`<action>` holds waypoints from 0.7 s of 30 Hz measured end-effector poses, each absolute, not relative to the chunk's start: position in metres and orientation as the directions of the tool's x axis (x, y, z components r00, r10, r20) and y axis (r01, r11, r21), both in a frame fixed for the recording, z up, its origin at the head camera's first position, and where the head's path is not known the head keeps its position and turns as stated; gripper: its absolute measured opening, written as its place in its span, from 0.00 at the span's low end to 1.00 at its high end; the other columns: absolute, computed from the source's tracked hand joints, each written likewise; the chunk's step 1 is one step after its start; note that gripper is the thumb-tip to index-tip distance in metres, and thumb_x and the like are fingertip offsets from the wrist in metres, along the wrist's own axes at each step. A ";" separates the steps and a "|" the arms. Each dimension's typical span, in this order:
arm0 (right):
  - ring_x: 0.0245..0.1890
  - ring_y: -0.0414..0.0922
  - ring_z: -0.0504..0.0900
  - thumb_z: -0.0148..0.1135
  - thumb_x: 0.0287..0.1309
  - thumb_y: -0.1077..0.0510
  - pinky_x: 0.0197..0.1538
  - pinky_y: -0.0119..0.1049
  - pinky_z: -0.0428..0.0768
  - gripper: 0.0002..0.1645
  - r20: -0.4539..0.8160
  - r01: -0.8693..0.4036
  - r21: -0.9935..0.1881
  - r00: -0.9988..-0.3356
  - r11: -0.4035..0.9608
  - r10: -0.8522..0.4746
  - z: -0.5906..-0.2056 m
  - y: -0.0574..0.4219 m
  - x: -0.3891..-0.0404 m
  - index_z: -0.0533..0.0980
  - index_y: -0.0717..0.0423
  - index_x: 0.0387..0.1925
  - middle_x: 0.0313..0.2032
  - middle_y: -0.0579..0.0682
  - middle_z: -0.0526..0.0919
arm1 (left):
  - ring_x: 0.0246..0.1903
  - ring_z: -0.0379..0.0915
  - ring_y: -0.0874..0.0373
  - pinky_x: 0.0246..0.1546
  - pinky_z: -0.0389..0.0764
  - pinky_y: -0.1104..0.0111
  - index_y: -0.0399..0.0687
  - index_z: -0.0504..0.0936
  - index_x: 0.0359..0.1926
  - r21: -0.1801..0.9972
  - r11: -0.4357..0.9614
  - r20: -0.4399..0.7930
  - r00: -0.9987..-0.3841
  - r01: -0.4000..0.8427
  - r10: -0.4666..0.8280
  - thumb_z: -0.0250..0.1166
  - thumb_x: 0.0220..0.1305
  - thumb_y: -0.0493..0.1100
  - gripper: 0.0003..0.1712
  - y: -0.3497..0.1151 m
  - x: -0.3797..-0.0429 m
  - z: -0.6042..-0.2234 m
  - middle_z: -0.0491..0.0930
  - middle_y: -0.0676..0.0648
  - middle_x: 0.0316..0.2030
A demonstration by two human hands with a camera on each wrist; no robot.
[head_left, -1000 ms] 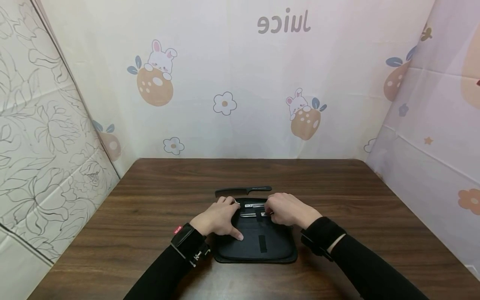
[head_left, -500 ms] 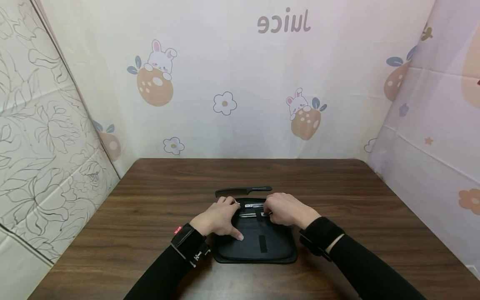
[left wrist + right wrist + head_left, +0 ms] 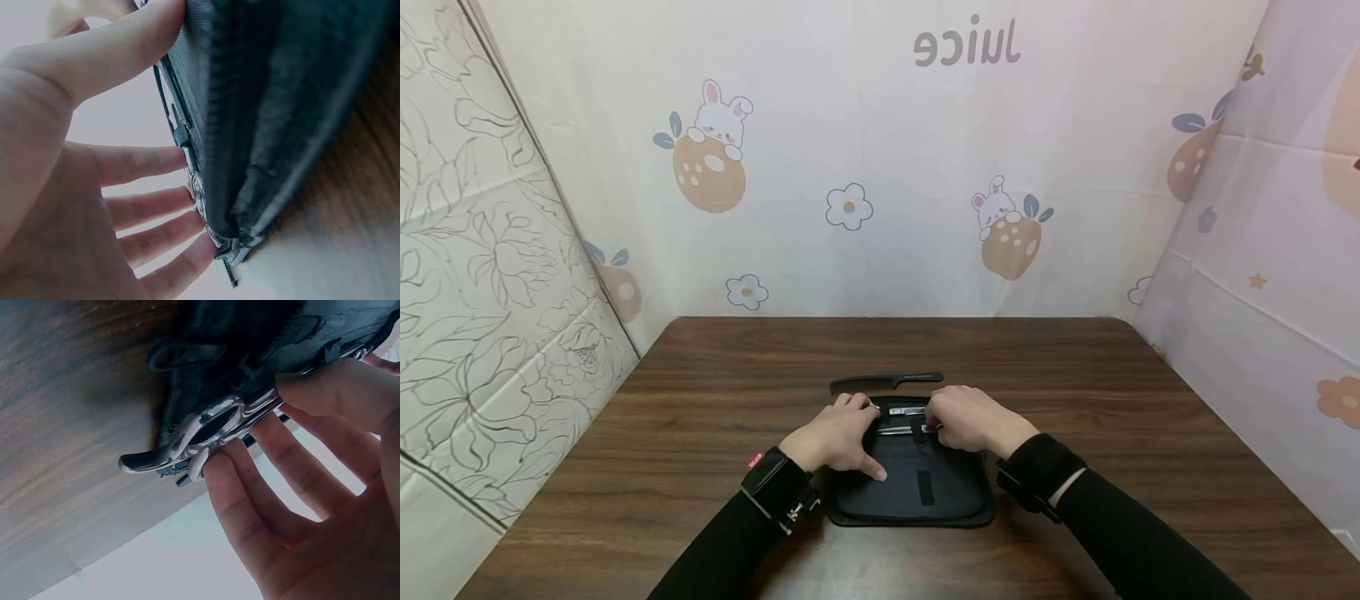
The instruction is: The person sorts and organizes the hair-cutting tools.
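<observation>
A black zip case lies flat on the table, two pairs of silver scissors across its far part. My right hand pinches the nearer scissors by the handle end, where a finger ring with a curved finger rest shows in the right wrist view. The farther scissors lie parallel, their right end hidden behind that hand. On the case's left side rests my left hand, thumb on the panel and fingers stretched to the far edge, close to metal rings in the left wrist view.
A black comb lies just beyond the case. An elastic strap sits on the case's near part, and a zip-pull loop sticks out from its edge. Printed curtains surround the brown wooden table.
My right hand has shifted very slightly left, and the nearer scissors have slid a little left with it. My left hand, the case and the comb stay where they were.
</observation>
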State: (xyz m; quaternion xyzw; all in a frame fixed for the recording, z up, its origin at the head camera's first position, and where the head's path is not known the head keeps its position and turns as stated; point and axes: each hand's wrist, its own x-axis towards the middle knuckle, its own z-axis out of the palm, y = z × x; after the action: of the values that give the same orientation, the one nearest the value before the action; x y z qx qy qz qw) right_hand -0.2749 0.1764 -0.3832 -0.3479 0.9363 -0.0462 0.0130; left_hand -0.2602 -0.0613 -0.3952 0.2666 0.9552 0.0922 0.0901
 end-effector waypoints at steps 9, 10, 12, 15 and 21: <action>0.35 0.44 0.83 0.66 0.56 0.70 0.38 0.41 0.82 0.11 0.006 -0.657 -0.110 -0.751 0.746 -0.661 -0.382 0.174 -0.276 0.87 0.55 0.37 0.36 0.49 0.85 | 0.68 0.60 0.45 0.66 0.68 0.54 0.44 0.70 0.71 0.220 0.840 -0.123 -0.841 0.495 0.528 0.77 0.50 0.68 0.55 -0.062 -0.260 -0.395 0.66 0.42 0.68; 0.34 0.44 0.83 0.66 0.56 0.69 0.38 0.40 0.82 0.11 0.004 -0.654 -0.114 -0.753 0.748 -0.658 -0.382 0.173 -0.276 0.87 0.54 0.37 0.36 0.48 0.86 | 0.68 0.60 0.45 0.66 0.68 0.54 0.44 0.70 0.71 0.219 0.841 -0.123 -0.841 0.495 0.527 0.77 0.50 0.68 0.55 -0.062 -0.260 -0.395 0.66 0.42 0.68; 0.33 0.43 0.82 0.66 0.56 0.69 0.37 0.39 0.82 0.10 0.000 -0.648 -0.121 -0.758 0.752 -0.653 -0.383 0.172 -0.277 0.87 0.54 0.36 0.35 0.47 0.85 | 0.67 0.60 0.45 0.65 0.68 0.54 0.44 0.71 0.71 0.218 0.841 -0.124 -0.841 0.495 0.527 0.77 0.50 0.68 0.54 -0.062 -0.260 -0.395 0.66 0.42 0.68; 0.32 0.41 0.81 0.67 0.57 0.68 0.37 0.38 0.81 0.09 -0.009 -0.638 -0.126 -0.765 0.760 -0.643 -0.383 0.170 -0.277 0.87 0.53 0.36 0.35 0.46 0.85 | 0.67 0.60 0.46 0.65 0.68 0.54 0.44 0.71 0.71 0.221 0.841 -0.128 -0.840 0.494 0.527 0.77 0.51 0.68 0.54 -0.061 -0.260 -0.395 0.66 0.43 0.68; 0.31 0.41 0.79 0.67 0.58 0.67 0.37 0.38 0.81 0.08 -0.019 -0.617 -0.135 -0.780 0.775 -0.625 -0.383 0.166 -0.277 0.87 0.54 0.36 0.35 0.46 0.84 | 0.68 0.60 0.46 0.65 0.68 0.54 0.45 0.70 0.72 0.221 0.841 -0.128 -0.840 0.494 0.527 0.76 0.51 0.68 0.54 -0.062 -0.260 -0.396 0.66 0.43 0.68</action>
State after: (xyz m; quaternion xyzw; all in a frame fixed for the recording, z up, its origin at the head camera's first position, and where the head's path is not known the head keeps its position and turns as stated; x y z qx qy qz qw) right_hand -0.2770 0.1658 -0.3833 -0.3299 0.9416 -0.0606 0.0311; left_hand -0.2604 -0.0616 -0.3955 0.2674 0.9550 0.0898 0.0923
